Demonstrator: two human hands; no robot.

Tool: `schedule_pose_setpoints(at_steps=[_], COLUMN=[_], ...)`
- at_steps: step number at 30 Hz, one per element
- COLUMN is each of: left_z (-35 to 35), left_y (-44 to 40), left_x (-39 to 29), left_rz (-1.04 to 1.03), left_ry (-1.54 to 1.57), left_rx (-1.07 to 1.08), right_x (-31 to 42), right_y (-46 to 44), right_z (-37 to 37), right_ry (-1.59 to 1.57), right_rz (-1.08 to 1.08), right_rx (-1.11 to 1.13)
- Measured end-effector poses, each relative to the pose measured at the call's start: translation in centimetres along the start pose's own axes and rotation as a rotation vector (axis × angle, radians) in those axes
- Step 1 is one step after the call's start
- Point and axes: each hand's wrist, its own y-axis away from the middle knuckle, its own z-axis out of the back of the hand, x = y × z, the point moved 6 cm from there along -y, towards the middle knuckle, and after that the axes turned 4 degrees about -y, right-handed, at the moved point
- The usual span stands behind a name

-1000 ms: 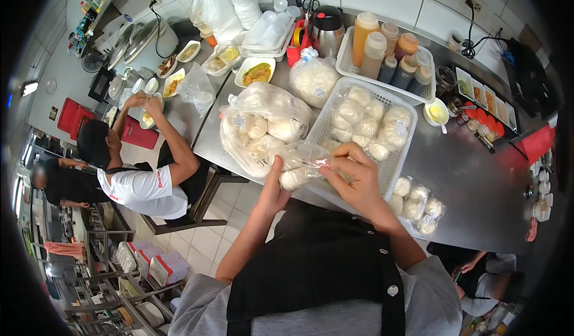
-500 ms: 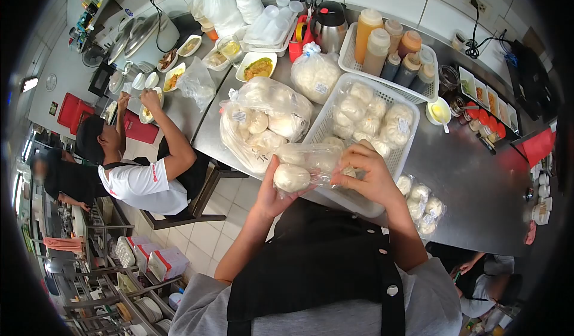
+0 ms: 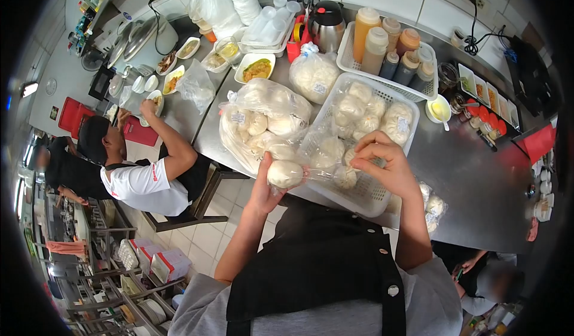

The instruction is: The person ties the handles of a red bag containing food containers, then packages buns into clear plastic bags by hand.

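Note:
My left hand (image 3: pixel 267 186) is closed around a clear plastic bag of white steamed buns (image 3: pixel 285 174), held above the table's front edge. The loose end of the bag stretches right, over the basket. My right hand (image 3: pixel 385 163) hovers over the basket's front right part, thumb and fingers curved and apart, with nothing visible between them. Below it stands a white plastic basket (image 3: pixel 382 199) with several bagged buns (image 3: pixel 366 111). Behind my left hand sits a large clear bag of buns (image 3: pixel 269 111).
Another tied bag of buns (image 3: pixel 314 78) lies behind the basket. A tray of sauce bottles (image 3: pixel 375 49) and a thermos (image 3: pixel 327 25) stand along the wall. More packed buns (image 3: pixel 433 204) lie right of my right forearm. A co-worker (image 3: pixel 146 180) sits at left; another person (image 3: pixel 493 282) is lower right.
My right hand has come off the bag's end, moving up and to the right as its fingers parted. My left hand has shifted slightly left with the bag of buns.

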Motion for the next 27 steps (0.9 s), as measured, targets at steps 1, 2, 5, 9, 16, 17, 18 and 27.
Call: schedule_pose_setpoints(at_steps=[1, 2, 5, 9, 16, 17, 18, 27], left_z=[0.0, -0.4, -2.5, -3.9, -4.5, -4.6, -4.7, -3.7], left_y=[-0.1, -0.1, -0.1, -0.4, -0.4, -0.5, -0.5, -0.9], left_x=[-0.1, -0.1, -1.0, -1.2, 0.1, 0.3, 0.6, 0.9], left_rz=[-0.012, -0.008, -0.025, -0.076, 0.069, 0.068, 0.062, 0.113], left_ry=[0.001, 0.001, -0.048, -0.106, -0.191, -0.191, -0.174, -0.172], left_rx=[0.033, 0.035, 0.068, 0.064, 0.034, 0.034, 0.021, 0.003], right_x=[0.9, 1.4, -0.4, -2.5, -0.9, -1.3, -1.5, -0.9], right_y=[-0.2, -0.4, 0.1, 0.6, -0.2, -0.1, -0.2, 0.1], right_z=[-0.2, -0.6, -2.8, -3.3, -2.7, -2.9, -2.8, -4.4], right_ry=[-0.153, -0.306, -0.662, -0.984, -0.348, -0.455, -0.455, -0.680], right_rz=[-0.030, -0.060, -0.318, -0.610, -0.135, -0.255, -0.255, -0.304], right_rx=[0.036, 0.073, 0.103, 0.102, 0.027, 0.055, 0.056, 0.315])
